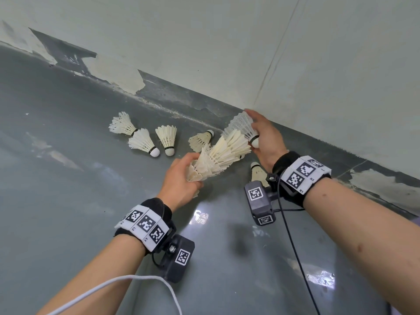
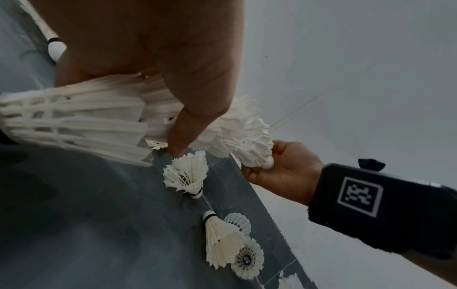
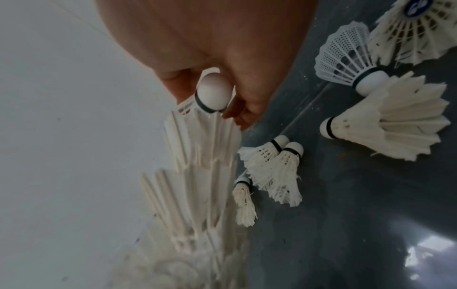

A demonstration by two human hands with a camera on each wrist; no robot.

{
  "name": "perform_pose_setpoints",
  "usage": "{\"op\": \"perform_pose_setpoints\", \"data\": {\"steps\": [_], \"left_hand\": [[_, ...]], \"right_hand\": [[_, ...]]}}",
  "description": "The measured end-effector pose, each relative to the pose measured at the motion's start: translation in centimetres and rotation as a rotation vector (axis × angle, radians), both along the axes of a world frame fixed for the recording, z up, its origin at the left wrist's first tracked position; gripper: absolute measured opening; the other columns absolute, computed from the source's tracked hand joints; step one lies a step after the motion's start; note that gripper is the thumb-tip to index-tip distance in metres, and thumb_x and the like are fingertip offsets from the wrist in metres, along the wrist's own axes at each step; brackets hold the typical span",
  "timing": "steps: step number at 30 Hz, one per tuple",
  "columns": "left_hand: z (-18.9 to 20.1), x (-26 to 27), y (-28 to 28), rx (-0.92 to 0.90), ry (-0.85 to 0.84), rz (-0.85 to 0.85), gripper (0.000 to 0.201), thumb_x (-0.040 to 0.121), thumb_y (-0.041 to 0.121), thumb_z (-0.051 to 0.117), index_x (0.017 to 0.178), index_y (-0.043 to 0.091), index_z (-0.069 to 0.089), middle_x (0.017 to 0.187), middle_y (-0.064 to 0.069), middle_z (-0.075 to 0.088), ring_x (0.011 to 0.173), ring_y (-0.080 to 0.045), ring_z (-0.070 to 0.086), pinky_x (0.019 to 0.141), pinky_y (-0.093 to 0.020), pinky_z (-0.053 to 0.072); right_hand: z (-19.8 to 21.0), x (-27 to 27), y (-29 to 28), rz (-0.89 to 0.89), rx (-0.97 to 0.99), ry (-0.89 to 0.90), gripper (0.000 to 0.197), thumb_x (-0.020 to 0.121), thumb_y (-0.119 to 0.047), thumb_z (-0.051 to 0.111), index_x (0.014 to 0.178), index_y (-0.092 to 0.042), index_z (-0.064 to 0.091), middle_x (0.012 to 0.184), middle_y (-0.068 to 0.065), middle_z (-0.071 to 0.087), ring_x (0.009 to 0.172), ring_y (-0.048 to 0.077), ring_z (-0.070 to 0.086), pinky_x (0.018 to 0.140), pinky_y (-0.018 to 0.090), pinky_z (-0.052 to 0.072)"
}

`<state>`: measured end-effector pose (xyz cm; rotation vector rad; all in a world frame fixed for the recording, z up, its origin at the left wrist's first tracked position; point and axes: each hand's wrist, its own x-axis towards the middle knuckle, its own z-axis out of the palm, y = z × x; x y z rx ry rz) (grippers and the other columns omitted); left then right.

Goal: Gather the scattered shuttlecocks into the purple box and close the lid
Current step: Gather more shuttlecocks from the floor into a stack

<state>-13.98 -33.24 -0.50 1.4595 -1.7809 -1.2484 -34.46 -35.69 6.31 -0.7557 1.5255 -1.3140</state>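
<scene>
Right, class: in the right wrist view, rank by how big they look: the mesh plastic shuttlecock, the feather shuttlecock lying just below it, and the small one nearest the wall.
1. Feather shuttlecock
2. Mesh plastic shuttlecock
3. Small one, though it lies farther from the camera.

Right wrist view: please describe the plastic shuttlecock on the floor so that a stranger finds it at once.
Look at the grey floor in the upper right corner. There, between the shuttlecock with the blue label and a large feather shuttlecock, lies the plastic shuttlecock. Only its skirt is a moulded net with fine holes, not feathers.
</scene>
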Motion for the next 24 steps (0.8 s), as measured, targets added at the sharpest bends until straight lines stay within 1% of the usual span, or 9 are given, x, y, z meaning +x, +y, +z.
{"op": "perform_pose_setpoints", "data": {"steps": [3, 6, 10, 14, 16, 19, 21, 22, 24], "left_hand": [[0.0, 0.2, 0.0, -0.003, -0.003, 0.002, 0.062, 0.07, 0.001, 0.074, 0.108, 0.043, 0.049, 0.113, -0.009, 0.055, 0.099, -0.021, 0.054, 0.072, -0.011, 0.036], [0.0, 0.3, -0.1, -0.005, 0.011, 0.006, 0.063, 0.069, 0.001, 0.075, 0.108, 0.042, 0.05, 0.114, -0.009, 0.055, 0.1, -0.021, 0.053, 0.073, -0.013, 0.036], [0.1, 0.5, -0.2, 0.0, 0.018, 0.009, 0.062, 0.069, 0.001, 0.075, 0.108, 0.042, 0.05, 0.114, -0.008, 0.055, 0.101, -0.021, 0.054, 0.074, -0.013, 0.036], [0.3, 0.2, -0.3, -0.01, 0.02, -0.017, 0.061, 0.07, 0.001, 0.075, 0.109, 0.04, 0.051, 0.114, -0.008, 0.054, 0.099, -0.019, 0.053, 0.07, -0.005, 0.033], [0.4, -0.4, -0.2, -0.011, 0.009, -0.042, 0.059, 0.071, 0.001, 0.074, 0.113, 0.037, 0.052, 0.115, -0.007, 0.053, 0.099, -0.018, 0.051, 0.068, -0.006, 0.034], [0.6, -1.1, -0.2, 0.029, 0.025, -0.043, 0.063, 0.071, 0.001, 0.075, 0.122, 0.031, 0.052, 0.118, -0.007, 0.052, 0.105, -0.021, 0.052, 0.084, -0.021, 0.038], [0.8, -1.5, -0.2, 0.06, 0.059, -0.048, 0.066, 0.07, 0.002, 0.076, 0.124, 0.032, 0.05, 0.121, -0.006, 0.052, 0.109, -0.023, 0.053, 0.093, -0.029, 0.041], [1.0, -1.8, -0.2, 0.068, 0.065, -0.07, 0.067, 0.071, 0.002, 0.076, 0.125, 0.032, 0.049, 0.123, -0.005, 0.052, 0.109, -0.023, 0.053, 0.094, -0.03, 0.041], [1.5, -2.9, -0.1, 0.062, 0.046, -0.14, 0.069, 0.071, 0.005, 0.076, 0.128, 0.032, 0.048, 0.123, -0.005, 0.053, 0.109, -0.023, 0.053, 0.093, -0.03, 0.041]], "right_hand": [[-0.2, 0.7, 0.3, 0.048, 0.0, 0.121, 0.036, 0.082, 0.0, 0.056, 0.112, -0.018, 0.047, 0.102, 0.001, 0.061, 0.094, 0.025, 0.062, 0.082, 0.04, 0.053], [-0.3, 0.4, 0.2, -0.064, 0.011, 0.139, 0.036, 0.081, -0.002, 0.065, 0.102, -0.023, 0.044, 0.094, -0.001, 0.059, 0.094, 0.03, 0.065, 0.087, 0.049, 0.054], [0.0, -0.2, 0.1, -0.216, -0.024, 0.141, 0.03, 0.08, -0.011, 0.068, 0.089, -0.028, 0.044, 0.092, -0.001, 0.059, 0.09, 0.026, 0.063, 0.089, 0.053, 0.052], [-0.6, -0.5, 0.8, -0.252, -0.033, 0.111, 0.021, 0.081, -0.027, 0.068, 0.09, -0.024, 0.05, 0.093, 0.001, 0.065, 0.095, 0.026, 0.065, 0.093, 0.052, 0.051], [-1.1, 0.2, 1.7, -0.154, 0.03, 0.184, 0.025, 0.081, -0.04, 0.067, 0.093, -0.02, 0.058, 0.099, 0.004, 0.068, 0.099, 0.025, 0.065, 0.096, 0.051, 0.049], [-1.3, 0.9, 3.0, -0.068, 0.168, 0.271, 0.073, 0.068, -0.072, 0.056, 0.119, -0.019, 0.061, 0.121, 0.002, 0.066, 0.114, 0.02, 0.06, 0.105, 0.046, 0.043], [-0.7, 0.8, 3.9, -0.035, 0.16, 0.269, 0.063, 0.079, -0.071, 0.046, 0.114, -0.022, 0.063, 0.123, 0.001, 0.065, 0.116, 0.018, 0.059, 0.107, 0.044, 0.041], [0.1, 0.8, 4.4, -0.036, 0.149, 0.253, 0.053, 0.087, -0.065, 0.041, 0.111, -0.024, 0.064, 0.123, 0.0, 0.064, 0.116, 0.017, 0.058, 0.107, 0.042, 0.04], [1.1, -0.2, 5.5, -0.079, 0.136, 0.252, 0.053, 0.092, -0.06, 0.034, 0.117, -0.022, 0.06, 0.131, 0.0, 0.058, 0.12, 0.017, 0.054, 0.109, 0.041, 0.038]]}}
